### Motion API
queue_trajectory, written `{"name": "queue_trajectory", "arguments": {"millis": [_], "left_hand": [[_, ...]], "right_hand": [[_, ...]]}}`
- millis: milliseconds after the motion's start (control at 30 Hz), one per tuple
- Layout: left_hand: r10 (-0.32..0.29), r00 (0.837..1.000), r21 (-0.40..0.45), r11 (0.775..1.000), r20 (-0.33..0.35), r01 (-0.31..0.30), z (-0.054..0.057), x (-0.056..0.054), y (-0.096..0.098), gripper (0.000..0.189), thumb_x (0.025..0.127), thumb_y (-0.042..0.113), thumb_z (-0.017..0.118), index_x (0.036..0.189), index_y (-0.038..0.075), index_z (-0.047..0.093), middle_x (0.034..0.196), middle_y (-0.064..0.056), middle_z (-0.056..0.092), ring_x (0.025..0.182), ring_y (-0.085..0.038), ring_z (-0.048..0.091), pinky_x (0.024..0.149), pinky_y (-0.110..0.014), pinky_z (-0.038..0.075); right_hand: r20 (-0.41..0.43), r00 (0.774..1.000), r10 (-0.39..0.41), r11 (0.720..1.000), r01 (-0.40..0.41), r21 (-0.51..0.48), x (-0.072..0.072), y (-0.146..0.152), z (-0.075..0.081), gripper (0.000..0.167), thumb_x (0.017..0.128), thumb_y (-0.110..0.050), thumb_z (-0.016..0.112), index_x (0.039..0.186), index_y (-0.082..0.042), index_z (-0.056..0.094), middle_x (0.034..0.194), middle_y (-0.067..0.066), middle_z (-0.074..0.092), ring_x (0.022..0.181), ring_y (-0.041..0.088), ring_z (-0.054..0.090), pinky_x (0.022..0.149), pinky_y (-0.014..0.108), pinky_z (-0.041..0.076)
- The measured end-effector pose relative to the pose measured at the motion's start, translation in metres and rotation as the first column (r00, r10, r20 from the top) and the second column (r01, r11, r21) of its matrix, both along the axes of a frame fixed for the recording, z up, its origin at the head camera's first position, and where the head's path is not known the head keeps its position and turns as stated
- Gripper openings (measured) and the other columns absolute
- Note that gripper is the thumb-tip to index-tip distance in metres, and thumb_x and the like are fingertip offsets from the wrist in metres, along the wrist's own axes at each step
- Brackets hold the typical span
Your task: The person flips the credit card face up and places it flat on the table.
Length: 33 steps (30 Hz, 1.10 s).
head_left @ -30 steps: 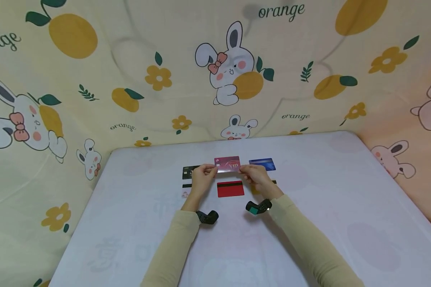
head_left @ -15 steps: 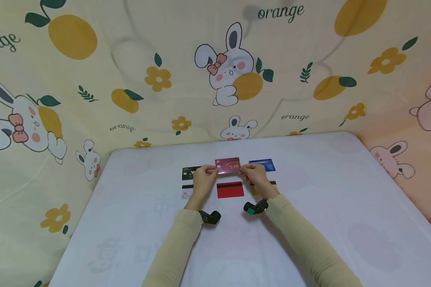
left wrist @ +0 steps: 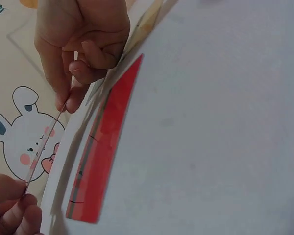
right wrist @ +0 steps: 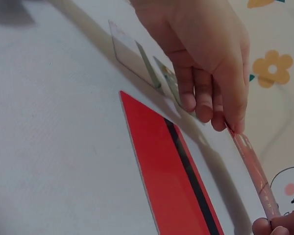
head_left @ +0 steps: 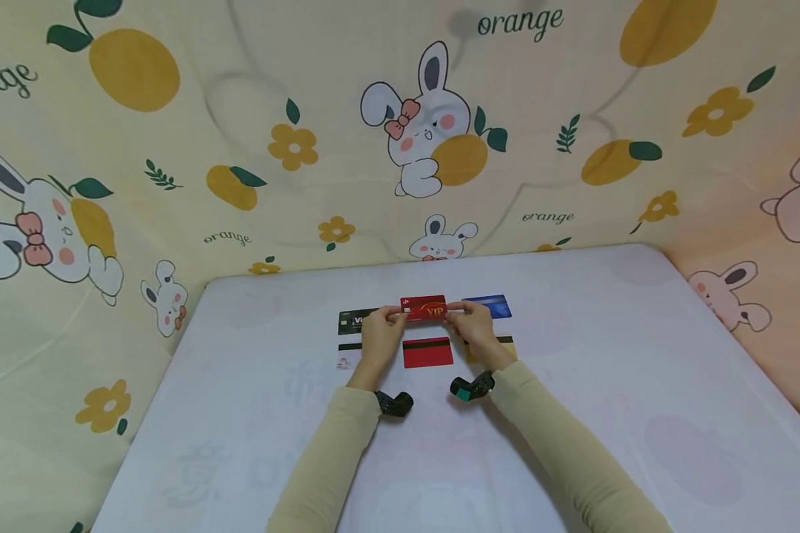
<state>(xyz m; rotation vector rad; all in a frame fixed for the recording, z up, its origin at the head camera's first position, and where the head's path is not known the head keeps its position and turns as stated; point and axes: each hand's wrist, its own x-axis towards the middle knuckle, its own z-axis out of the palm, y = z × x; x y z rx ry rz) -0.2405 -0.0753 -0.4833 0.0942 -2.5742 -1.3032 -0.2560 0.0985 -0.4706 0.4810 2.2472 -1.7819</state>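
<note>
A red VIP card (head_left: pixel 424 306) is held by its two short ends. My left hand (head_left: pixel 381 337) pinches the left end between thumb and fingers. At the right end, my right hand (head_left: pixel 475 329) pinches it the same way. The left wrist view catches the VIP card (left wrist: pixel 41 142) nearly edge-on, raised off the table. Just nearer than it lies a red card with a black stripe (head_left: pixel 428 355), face down. A black card (head_left: pixel 350 323) lies by my left hand, partly covered. Beyond my right hand is a blue card (head_left: pixel 496 305).
A white card (head_left: pixel 348 359) with a dark stripe lies left of the striped red one. On the right, a gold card (head_left: pixel 507 346) is mostly hidden under my right hand. The white table (head_left: pixel 240 385) meets a printed cloth backdrop (head_left: pixel 347 74) behind the cards.
The VIP card has tilted, its face turning from washed-out pink to deep red, and sits slightly lower in view. My left hand has shifted a little to the right.
</note>
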Motion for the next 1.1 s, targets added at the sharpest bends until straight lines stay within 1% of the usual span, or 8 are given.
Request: {"name": "queue_trajectory", "arguments": {"millis": [133,233,467,633,767,833,1000,1100], "left_hand": [[-0.004,1.0,-0.027,1.0,0.027,0.004,-0.0007,0.0006,0.0002,0.021,0.09,0.015,0.066,0.103,0.001,0.073,0.086,-0.013,0.075,0.069,-0.016,0.061,0.059,-0.021,0.047],[-0.003,0.999,-0.038,0.999,0.038,0.004,-0.0016,0.0006,0.0004,0.022,0.091,0.016,0.065,0.105,0.001,0.073,0.088,-0.013,0.075,0.068,-0.014,0.06,0.059,-0.02,0.047],[0.004,0.999,-0.043,0.999,0.043,-0.002,-0.0016,0.0006,0.0002,0.022,0.091,0.017,0.065,0.105,0.002,0.073,0.086,-0.012,0.074,0.068,-0.014,0.06,0.059,-0.02,0.046],[0.006,0.999,-0.043,0.999,0.043,-0.004,-0.0021,0.0008,-0.0005,0.021,0.09,0.016,0.065,0.104,0.001,0.073,0.086,-0.012,0.074,0.068,-0.014,0.06,0.059,-0.021,0.047],[0.02,0.999,-0.057,0.998,0.044,-0.017,-0.0038,-0.0004,-0.0011,0.02,0.09,0.015,0.066,0.103,0.002,0.073,0.086,-0.012,0.075,0.069,-0.015,0.062,0.061,-0.023,0.049],[0.024,0.998,-0.061,0.998,0.055,-0.02,-0.0037,-0.0004,-0.0012,0.02,0.09,0.015,0.066,0.104,0.002,0.073,0.087,-0.012,0.074,0.069,-0.015,0.062,0.061,-0.023,0.048],[0.021,0.998,-0.042,0.999,0.062,-0.019,-0.0042,0.0,-0.0017,0.02,0.09,0.014,0.066,0.103,0.0,0.073,0.086,-0.014,0.074,0.071,-0.017,0.062,0.061,-0.024,0.049],[0.022,0.998,-0.03,0.999,0.066,-0.02,-0.006,-0.0009,-0.0022,0.019,0.089,0.012,0.066,0.102,0.0,0.073,0.086,-0.015,0.074,0.072,-0.018,0.063,0.061,-0.024,0.049]], "right_hand": [[-0.001,1.0,0.011,0.999,-0.011,0.032,-0.0013,-0.001,-0.0009,0.027,0.094,-0.012,0.059,0.12,-0.005,0.064,0.084,0.002,0.065,0.061,0.01,0.049,0.057,0.019,0.043],[-0.003,1.0,0.013,0.998,-0.012,0.057,-0.0015,-0.0022,0.0004,0.028,0.094,-0.012,0.058,0.12,-0.004,0.064,0.089,0.005,0.065,0.063,0.011,0.049,0.058,0.019,0.043],[0.001,1.0,0.025,0.993,-0.025,0.115,-0.0011,-0.0034,0.0042,0.028,0.094,-0.014,0.059,0.119,-0.005,0.066,0.099,0.01,0.063,0.069,0.012,0.051,0.062,0.02,0.042],[0.01,0.998,0.057,0.987,-0.058,0.15,-0.0016,-0.0012,0.0037,0.027,0.094,-0.016,0.059,0.118,-0.007,0.067,0.109,0.012,0.064,0.074,0.015,0.052,0.065,0.021,0.042],[0.008,0.997,0.071,0.986,-0.071,0.151,-0.0021,-0.0001,0.0031,0.027,0.094,-0.016,0.059,0.117,-0.006,0.068,0.112,0.012,0.063,0.075,0.014,0.051,0.065,0.021,0.042],[0.005,0.997,0.071,0.987,-0.071,0.145,-0.002,0.0,0.0033,0.026,0.094,-0.016,0.059,0.116,-0.006,0.068,0.113,0.012,0.062,0.074,0.014,0.051,0.064,0.021,0.042],[0.019,0.996,0.082,0.986,-0.083,0.145,-0.002,-0.0001,0.0036,0.028,0.094,-0.017,0.059,0.119,-0.006,0.067,0.119,0.013,0.06,0.076,0.014,0.051,0.064,0.02,0.042],[0.021,0.996,0.09,0.984,-0.092,0.15,-0.0025,0.0005,0.0025,0.028,0.095,-0.016,0.058,0.119,-0.006,0.067,0.12,0.014,0.06,0.074,0.014,0.052,0.064,0.02,0.042]]}}
